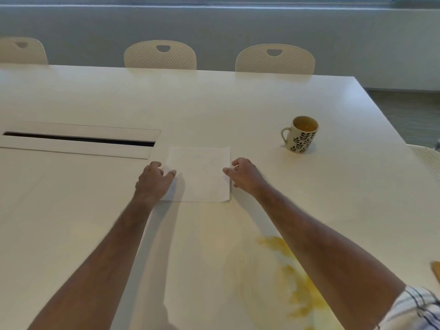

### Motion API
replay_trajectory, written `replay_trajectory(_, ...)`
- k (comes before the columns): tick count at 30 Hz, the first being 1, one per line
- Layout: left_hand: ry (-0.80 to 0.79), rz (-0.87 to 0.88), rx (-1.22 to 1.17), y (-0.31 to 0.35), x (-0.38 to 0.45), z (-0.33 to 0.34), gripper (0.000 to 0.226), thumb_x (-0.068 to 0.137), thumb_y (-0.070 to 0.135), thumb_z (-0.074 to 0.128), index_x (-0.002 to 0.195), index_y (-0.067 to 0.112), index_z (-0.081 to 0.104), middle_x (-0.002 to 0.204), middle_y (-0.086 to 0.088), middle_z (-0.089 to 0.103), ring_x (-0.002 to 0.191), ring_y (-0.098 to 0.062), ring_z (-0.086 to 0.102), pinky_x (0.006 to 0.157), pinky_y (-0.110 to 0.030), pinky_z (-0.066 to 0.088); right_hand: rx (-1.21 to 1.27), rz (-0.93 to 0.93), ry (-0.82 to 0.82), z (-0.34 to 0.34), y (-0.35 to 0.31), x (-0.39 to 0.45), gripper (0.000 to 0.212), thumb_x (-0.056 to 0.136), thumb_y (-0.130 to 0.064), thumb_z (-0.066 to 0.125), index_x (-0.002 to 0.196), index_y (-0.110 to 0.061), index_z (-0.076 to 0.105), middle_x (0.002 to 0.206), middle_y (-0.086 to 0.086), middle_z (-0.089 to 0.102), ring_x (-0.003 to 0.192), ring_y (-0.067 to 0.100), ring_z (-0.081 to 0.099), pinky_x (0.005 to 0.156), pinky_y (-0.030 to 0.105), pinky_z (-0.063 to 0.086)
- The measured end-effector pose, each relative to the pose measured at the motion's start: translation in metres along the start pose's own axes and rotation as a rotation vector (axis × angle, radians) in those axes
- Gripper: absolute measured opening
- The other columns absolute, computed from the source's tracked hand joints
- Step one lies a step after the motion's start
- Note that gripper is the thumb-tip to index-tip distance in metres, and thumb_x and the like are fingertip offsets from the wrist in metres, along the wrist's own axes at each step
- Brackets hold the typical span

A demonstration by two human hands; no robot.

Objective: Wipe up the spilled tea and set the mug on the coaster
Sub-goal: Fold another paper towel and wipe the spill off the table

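Observation:
A white paper napkin (200, 173) lies flat on the white table (238, 103). My left hand (153, 181) sits at its left edge with fingers curled, thumb on the napkin's edge. My right hand (242, 172) is at the right edge, fingers curled and touching it. A cream mug with a black leaf pattern (301, 135) stands upright to the far right, with tea inside. Yellow spilled tea (297, 289) spreads on the near table, partly hidden by my right forearm. A sliver of an orange-brown thing, perhaps the coaster (437, 270), shows at the right edge.
A long cable slot (81, 139) with raised flaps is set into the table at the left. Three cream chairs (160, 55) stand along the far side. Another chair (428, 160) is at the right edge, where the table ends.

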State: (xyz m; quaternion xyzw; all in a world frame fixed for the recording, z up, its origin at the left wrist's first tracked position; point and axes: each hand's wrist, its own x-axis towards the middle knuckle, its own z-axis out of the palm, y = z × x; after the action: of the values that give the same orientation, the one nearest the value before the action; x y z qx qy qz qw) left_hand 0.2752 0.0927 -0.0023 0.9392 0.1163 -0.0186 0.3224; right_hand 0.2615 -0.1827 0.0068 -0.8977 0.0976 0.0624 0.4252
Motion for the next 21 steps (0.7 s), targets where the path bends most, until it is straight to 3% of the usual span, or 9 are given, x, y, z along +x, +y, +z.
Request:
replay_trajectory(2, -0.037, -0.025, -0.076, -0.001, 0.011, 0.001, 0.062, 0.096, 0.045, 0.07, 0.142, 0.005, 0.057, 0.135, -0.015, 0.067, 0.122, -0.034, 0.063, 0.096, -0.039, 0.049, -0.003, 0.019, 0.007, 0.004, -0.005, 0.006, 0.054, 0.092, -0.039, 0.072, 0.132, -0.005, 0.058, 0.126, 0.01, 0.068, 0.105, 0.026, 0.07, 0.09, 0.046, 0.06)
replay_trajectory(5, -0.045, -0.035, -0.104, -0.001, 0.02, 0.001, 0.058, 0.096, 0.042, 0.072, 0.139, 0.004, 0.061, 0.132, -0.014, 0.069, 0.107, -0.029, 0.063, 0.084, -0.034, 0.044, 0.007, 0.033, 0.027, 0.008, -0.007, 0.012, 0.047, 0.09, -0.033, 0.077, 0.124, -0.007, 0.059, 0.12, 0.009, 0.069, 0.106, 0.027, 0.069, 0.09, 0.048, 0.061)
replay_trajectory(9, -0.029, -0.013, -0.117, -0.003, 0.024, 0.0, 0.047, 0.097, 0.034, 0.073, 0.132, 0.004, 0.066, 0.121, -0.011, 0.072, 0.096, -0.022, 0.059, 0.082, -0.034, 0.044, 0.056, 0.006, 0.009, 0.011, -0.005, 0.013, 0.025, 0.089, -0.018, 0.079, 0.105, -0.009, 0.062, 0.097, 0.004, 0.067, 0.093, 0.027, 0.071, 0.08, 0.043, 0.064)
replay_trajectory(11, -0.027, -0.001, -0.155, -0.004, 0.023, -0.002, 0.04, 0.098, 0.03, 0.073, 0.128, 0.005, 0.069, 0.115, -0.008, 0.072, 0.098, -0.023, 0.062, 0.085, -0.034, 0.047, 0.084, -0.008, -0.012, 0.008, -0.004, 0.011, 0.016, 0.089, -0.015, 0.078, 0.095, -0.006, 0.065, 0.086, 0.003, 0.062, 0.088, 0.029, 0.07, 0.083, 0.044, 0.062)
replay_trajectory(14, -0.035, 0.009, -0.276, -0.005, 0.016, -0.006, 0.017, 0.098, 0.025, 0.073, 0.105, 0.011, 0.075, 0.1, -0.004, 0.075, 0.094, -0.024, 0.067, 0.081, -0.033, 0.05, 0.165, -0.019, -0.03, -0.001, 0.0, 0.006, 0.018, 0.092, -0.013, 0.075, 0.082, -0.006, 0.062, 0.07, -0.001, 0.052, 0.069, 0.021, 0.056, 0.075, 0.039, 0.056)
replay_trajectory(16, -0.06, 0.009, -0.395, -0.004, 0.007, -0.01, 0.009, 0.097, 0.022, 0.074, 0.092, 0.015, 0.074, 0.088, -0.001, 0.074, 0.085, -0.021, 0.066, 0.072, -0.031, 0.05, 0.242, -0.042, -0.039, -0.008, 0.003, -0.003, 0.019, 0.094, -0.01, 0.073, 0.086, 0.003, 0.063, 0.076, 0.004, 0.056, 0.072, 0.019, 0.057, 0.071, 0.035, 0.055)
replay_trajectory(18, -0.102, 0.004, -0.486, -0.001, -0.004, -0.015, 0.01, 0.097, 0.023, 0.075, 0.092, 0.015, 0.074, 0.088, -0.001, 0.074, 0.079, -0.018, 0.065, 0.068, -0.031, 0.051, 0.338, -0.069, -0.041, -0.016, 0.006, -0.014, 0.017, 0.095, -0.006, 0.072, 0.079, -0.006, 0.065, 0.082, 0.006, 0.065, 0.077, 0.02, 0.064, 0.074, 0.033, 0.057)
replay_trajectory(21, -0.163, 0.015, -0.573, 0.002, -0.02, -0.021, 0.017, 0.095, 0.023, 0.078, 0.099, 0.007, 0.074, 0.088, -0.006, 0.073, 0.071, -0.015, 0.062, 0.069, -0.032, 0.051, 0.394, -0.093, -0.03, -0.03, 0.012, -0.028, 0.019, 0.095, -0.005, 0.071, 0.078, -0.015, 0.069, 0.086, 0.005, 0.07, 0.082, 0.02, 0.066, 0.085, 0.041, 0.058)
